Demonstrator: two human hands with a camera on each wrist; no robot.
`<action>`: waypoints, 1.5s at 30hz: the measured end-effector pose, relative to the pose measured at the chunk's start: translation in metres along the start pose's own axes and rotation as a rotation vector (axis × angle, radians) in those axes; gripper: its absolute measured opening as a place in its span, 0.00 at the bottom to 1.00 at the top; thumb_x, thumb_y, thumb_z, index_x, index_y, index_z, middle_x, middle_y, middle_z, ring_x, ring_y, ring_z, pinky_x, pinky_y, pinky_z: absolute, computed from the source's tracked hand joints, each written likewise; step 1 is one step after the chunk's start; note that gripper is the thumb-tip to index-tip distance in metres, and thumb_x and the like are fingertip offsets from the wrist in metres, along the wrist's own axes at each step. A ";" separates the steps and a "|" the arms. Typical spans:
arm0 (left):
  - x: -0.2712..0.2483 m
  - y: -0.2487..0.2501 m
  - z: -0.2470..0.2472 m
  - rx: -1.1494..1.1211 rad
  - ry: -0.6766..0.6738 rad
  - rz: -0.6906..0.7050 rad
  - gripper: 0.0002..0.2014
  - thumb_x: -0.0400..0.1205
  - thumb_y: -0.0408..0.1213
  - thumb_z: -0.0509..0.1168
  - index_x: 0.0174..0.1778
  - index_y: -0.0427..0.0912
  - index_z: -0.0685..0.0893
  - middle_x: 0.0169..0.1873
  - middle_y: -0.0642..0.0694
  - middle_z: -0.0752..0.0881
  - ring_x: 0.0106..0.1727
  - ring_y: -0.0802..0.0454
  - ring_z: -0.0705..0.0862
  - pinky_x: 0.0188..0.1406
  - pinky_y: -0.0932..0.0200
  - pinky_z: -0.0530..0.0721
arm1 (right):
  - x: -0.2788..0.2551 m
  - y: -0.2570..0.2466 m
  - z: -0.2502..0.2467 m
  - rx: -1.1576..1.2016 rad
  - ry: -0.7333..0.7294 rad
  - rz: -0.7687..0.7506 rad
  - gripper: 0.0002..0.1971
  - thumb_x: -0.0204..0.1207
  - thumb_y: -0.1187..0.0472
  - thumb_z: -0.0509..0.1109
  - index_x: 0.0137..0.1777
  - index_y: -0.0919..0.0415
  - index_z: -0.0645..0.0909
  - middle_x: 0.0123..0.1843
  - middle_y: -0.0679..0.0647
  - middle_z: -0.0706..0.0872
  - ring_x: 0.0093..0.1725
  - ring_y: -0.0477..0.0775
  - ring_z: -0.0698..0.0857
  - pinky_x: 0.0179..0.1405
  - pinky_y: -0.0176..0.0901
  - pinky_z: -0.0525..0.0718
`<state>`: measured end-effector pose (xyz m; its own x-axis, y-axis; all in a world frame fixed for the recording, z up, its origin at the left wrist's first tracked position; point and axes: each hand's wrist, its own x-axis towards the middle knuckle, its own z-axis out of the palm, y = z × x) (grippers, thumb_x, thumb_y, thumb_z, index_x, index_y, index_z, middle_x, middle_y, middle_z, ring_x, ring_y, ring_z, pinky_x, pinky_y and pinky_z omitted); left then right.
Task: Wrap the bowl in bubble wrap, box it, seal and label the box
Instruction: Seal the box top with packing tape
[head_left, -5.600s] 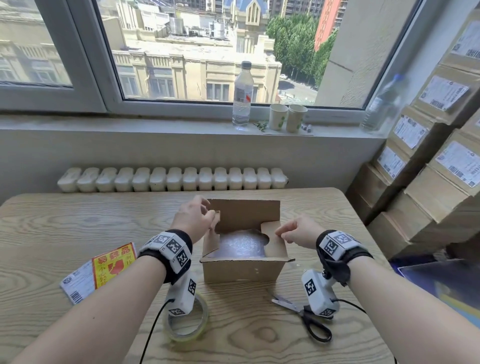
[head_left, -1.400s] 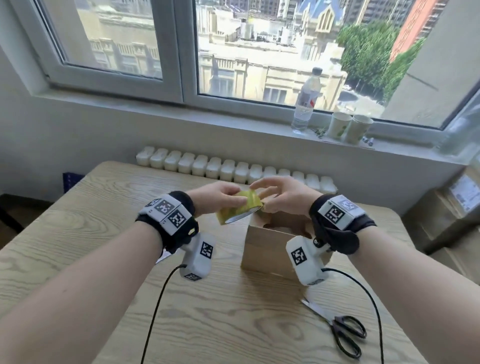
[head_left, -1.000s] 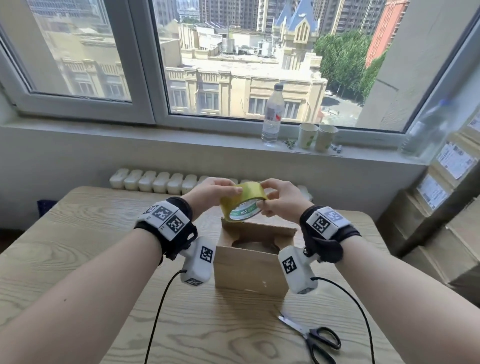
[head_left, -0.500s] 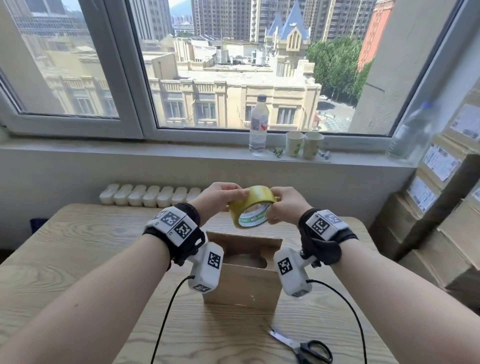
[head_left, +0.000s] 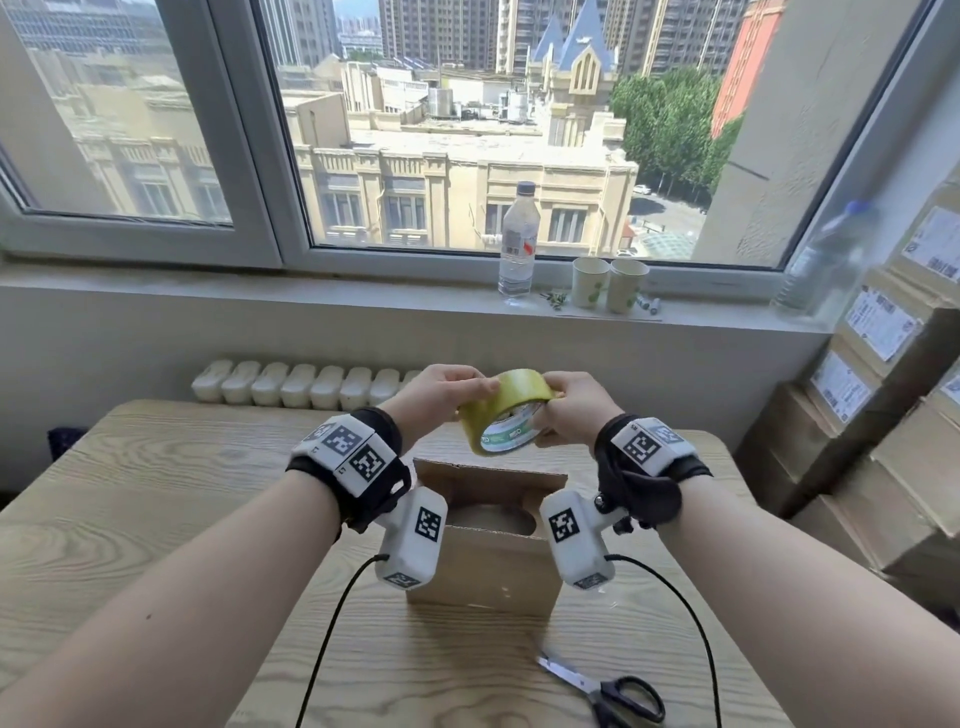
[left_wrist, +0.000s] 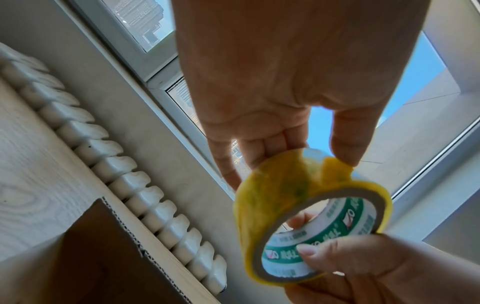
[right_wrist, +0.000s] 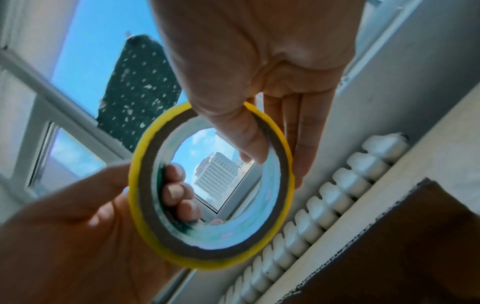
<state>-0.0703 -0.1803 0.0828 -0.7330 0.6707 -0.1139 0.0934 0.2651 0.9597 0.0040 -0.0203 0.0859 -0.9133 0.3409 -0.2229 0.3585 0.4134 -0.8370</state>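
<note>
Daylight from a wide window (head_left: 457, 130) falls across the room, with pale buildings and green trees seen beyond the glass; a white radiator (head_left: 301, 384) is set under the sill, against the far edge of a light wooden table (head_left: 156, 493); stacked cardboard parcels (head_left: 883, 415) with white labels are piled at the right.

On the table, near its middle, the brown cardboard box (head_left: 483, 566) is stood with its top flaps not closed, a rounded cutout being visible in the near flap; what lies inside cannot be made out. Just above the box, clear of it, a roll of yellow tape (head_left: 506, 410) is held between both hands.

The left hand (head_left: 441, 400) is placed at the roll's left side; in the left wrist view its thumb and fingers (left_wrist: 267, 150) are seen pinching a crumpled, lifted end of tape at the top of the roll. The right hand (head_left: 571, 410) is closed round the roll's right side; in the right wrist view its thumb (right_wrist: 246, 133) is hooked inside the core while the other fingers are laid along the outside.

Black-handled scissors (head_left: 608, 691) are laid on the table in front of the box, well apart from it; on the sill a clear water bottle (head_left: 517, 241) is stood just beside two paper cups (head_left: 608, 283).
</note>
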 end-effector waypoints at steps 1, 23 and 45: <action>-0.001 -0.001 -0.001 -0.017 -0.007 0.002 0.08 0.79 0.44 0.68 0.39 0.43 0.85 0.39 0.44 0.83 0.44 0.49 0.80 0.59 0.51 0.79 | 0.000 0.001 0.000 0.059 -0.036 0.015 0.15 0.71 0.80 0.63 0.40 0.58 0.80 0.49 0.64 0.85 0.47 0.62 0.87 0.45 0.54 0.90; 0.004 -0.004 0.001 -0.065 -0.016 -0.001 0.10 0.82 0.42 0.65 0.38 0.43 0.85 0.37 0.47 0.84 0.41 0.52 0.81 0.61 0.50 0.79 | 0.006 0.000 0.002 -0.029 0.040 -0.049 0.14 0.62 0.76 0.69 0.36 0.54 0.82 0.46 0.63 0.88 0.53 0.64 0.88 0.55 0.62 0.87; 0.005 0.011 0.008 -0.086 0.073 -0.089 0.18 0.62 0.37 0.65 0.45 0.32 0.84 0.38 0.37 0.71 0.37 0.48 0.69 0.36 0.61 0.70 | 0.010 -0.003 -0.002 -0.367 0.072 -0.118 0.21 0.63 0.66 0.78 0.53 0.45 0.84 0.53 0.50 0.87 0.56 0.54 0.83 0.62 0.45 0.82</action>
<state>-0.0672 -0.1688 0.0906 -0.7833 0.5941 -0.1830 -0.0294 0.2587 0.9655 -0.0057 -0.0170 0.0874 -0.9412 0.3260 -0.0890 0.3089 0.7231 -0.6178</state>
